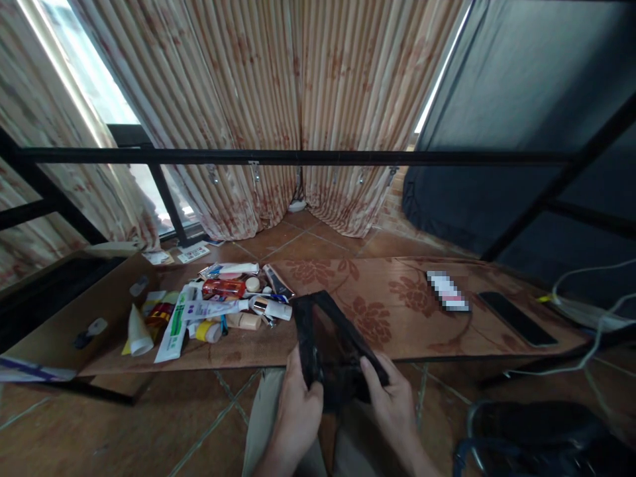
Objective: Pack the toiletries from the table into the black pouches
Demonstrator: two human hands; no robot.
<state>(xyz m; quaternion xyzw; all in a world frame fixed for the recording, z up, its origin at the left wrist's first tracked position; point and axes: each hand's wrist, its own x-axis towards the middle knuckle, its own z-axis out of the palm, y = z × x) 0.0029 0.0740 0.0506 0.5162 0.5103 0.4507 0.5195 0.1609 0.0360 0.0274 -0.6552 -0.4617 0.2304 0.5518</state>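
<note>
Both my hands grip a black pouch [338,381] with a see-through panel in its top, held over my lap at the table's front edge. My left hand [301,407] is closed on its left side, thumb on top. On the opposite side, my right hand [392,401] pinches the edge with the thumb inward. Left of the pouch lies a pile of toiletries: a green-and-white tube [173,331], a pale tube with purple print [213,308], a red bottle [223,287] and a white-capped bottle [277,309]. A cream tube [139,333] stands on its cap.
The toiletries lie on a low table with a brown floral cloth [318,344]. A cardboard box [114,298] sits at its left end. Towards the right are a phone with a blurred screen [447,291], a dark phone [517,318] and white cables [596,331]. A black metal bar [318,158] crosses behind.
</note>
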